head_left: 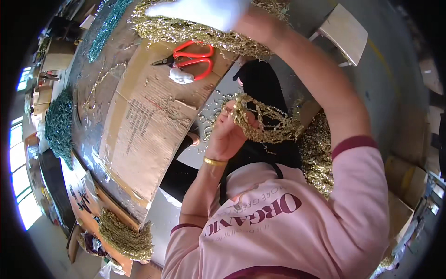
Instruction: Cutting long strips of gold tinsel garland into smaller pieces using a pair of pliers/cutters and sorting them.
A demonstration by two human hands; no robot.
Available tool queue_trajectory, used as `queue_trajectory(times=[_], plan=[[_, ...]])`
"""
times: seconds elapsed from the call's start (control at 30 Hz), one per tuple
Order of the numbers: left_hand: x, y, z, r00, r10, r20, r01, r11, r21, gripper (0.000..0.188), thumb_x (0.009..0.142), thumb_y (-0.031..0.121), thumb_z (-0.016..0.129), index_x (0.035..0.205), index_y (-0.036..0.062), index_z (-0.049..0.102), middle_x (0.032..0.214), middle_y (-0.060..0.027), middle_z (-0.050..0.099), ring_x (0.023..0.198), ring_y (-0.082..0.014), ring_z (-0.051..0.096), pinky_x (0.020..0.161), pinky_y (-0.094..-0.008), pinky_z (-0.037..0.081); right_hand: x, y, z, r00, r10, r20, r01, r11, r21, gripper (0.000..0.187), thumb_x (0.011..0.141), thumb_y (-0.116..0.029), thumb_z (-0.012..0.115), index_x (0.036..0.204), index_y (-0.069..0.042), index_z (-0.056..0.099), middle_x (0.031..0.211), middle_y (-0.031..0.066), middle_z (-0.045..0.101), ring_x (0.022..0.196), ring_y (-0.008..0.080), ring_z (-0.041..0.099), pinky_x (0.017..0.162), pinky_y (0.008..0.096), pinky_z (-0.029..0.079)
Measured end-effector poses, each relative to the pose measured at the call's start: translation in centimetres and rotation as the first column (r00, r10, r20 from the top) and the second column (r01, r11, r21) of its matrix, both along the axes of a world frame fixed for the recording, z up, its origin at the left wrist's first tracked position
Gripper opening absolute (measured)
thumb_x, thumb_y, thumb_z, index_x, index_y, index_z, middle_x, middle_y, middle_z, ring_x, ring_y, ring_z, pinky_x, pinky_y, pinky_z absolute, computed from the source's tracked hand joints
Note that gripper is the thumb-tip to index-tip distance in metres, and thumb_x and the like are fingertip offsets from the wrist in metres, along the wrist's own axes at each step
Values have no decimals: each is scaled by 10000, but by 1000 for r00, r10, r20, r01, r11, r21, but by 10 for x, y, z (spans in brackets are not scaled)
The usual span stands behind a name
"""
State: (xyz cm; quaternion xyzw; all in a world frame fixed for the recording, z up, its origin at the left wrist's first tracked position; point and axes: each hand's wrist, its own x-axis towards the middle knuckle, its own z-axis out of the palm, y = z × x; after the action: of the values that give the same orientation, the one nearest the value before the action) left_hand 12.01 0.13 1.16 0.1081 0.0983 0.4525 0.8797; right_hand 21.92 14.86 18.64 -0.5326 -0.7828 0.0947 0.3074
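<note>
Gripping a gold garland near the center of the frame, the left hand has its fingers closed around the strands, which loop out to the right of the fist. A yellow bracelet circles that wrist. The right hand reaches to the top edge, over a gold pile; it is washed out to white, so I cannot tell whether its fingers are apart or clamped on the strands. The two hands are well apart.

Below the gold pile, at upper center, red-handled scissors lie on cardboard, blades pointing left, with a white wad beside the handles. The cardboard covers part of the desk. A thin gold strand lies on the desk to its left. Teal strands stretch across the upper left, and a teal bundle sits at middle left. Another gold bundle rests at lower left. More gold strands hang right of center, next to the pink shirt. A stool stands at upper right.
</note>
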Motion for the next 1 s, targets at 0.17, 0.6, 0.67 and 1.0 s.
queue_trajectory(times=[0.17,0.6,0.67,1.0], plan=[[15,9,1,995,-94,39,92,995,46,272,837,211,593,1065,86,513,910,-61,566,874,-190,543,818,-352,428,99,-96,-134,595,117,-795,-516,815,-266,408,927,-349,413,1176,-43,517,1047,48,581,923,150,562,819,271,430],[-37,1,-10,942,-287,-173,291,957,-4,266,882,140,488,1125,32,498,773,-16,476,688,-90,461,568,-246,368,166,-139,-158,-490,-250,-835,-437,899,-12,254,950,-308,382,962,-90,511,508,-71,319,393,31,284,369,193,226],[-42,-2,-17,962,-169,-213,133,976,-175,389,874,212,520,1216,46,441,712,-3,407,636,-77,404,526,-242,300,167,-147,-145,-644,-297,-705,-424,905,7,262,929,-364,403,926,-115,483,505,-74,287,377,25,269,361,188,217],[8,-28,30,120,100,-988,613,775,153,471,869,166,499,1291,8,363,1199,-122,493,1065,-239,495,929,-353,379,-23,-198,-135,549,191,-814,-347,938,-15,271,793,-269,588,999,-93,596,962,87,577,852,211,542,737,363,421]])
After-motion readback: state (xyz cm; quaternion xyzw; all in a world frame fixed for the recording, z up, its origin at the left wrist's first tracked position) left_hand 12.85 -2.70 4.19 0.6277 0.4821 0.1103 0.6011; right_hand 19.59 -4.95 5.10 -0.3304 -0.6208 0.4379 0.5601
